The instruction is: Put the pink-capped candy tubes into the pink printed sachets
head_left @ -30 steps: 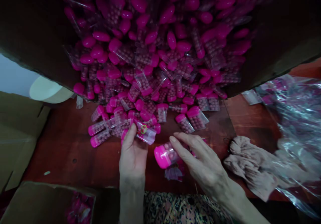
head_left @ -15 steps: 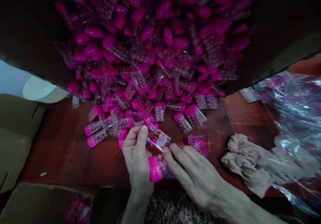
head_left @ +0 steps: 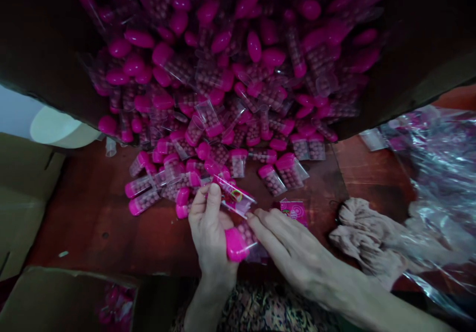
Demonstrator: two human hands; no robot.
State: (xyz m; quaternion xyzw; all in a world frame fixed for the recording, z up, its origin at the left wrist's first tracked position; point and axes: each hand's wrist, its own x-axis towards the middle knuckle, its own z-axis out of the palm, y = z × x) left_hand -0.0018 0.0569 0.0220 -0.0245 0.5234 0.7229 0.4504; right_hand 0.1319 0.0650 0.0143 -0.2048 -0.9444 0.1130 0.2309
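Between thumb and fingers, my left hand grips a printed pink clear sleeve. A clear candy container with a pink cap lies beside that palm, its clear end toward my right hand. The right fingers are pressed together at the sleeve's lower end and over the container; exactly what they pinch is hidden. Behind my hands are several more pink-capped containers. A flat stack of printed pink pieces rests on the table just past my right hand.
A large box spills pink-capped containers onto the red table. At right are a crumpled cloth and shiny plastic wrap. A white round container stands at left, above an open carton with pink items inside.
Both hands have shifted slightly right. The pink-capped container has turned a little, showing more of its cap, and the sleeve is tilted to a narrower view.
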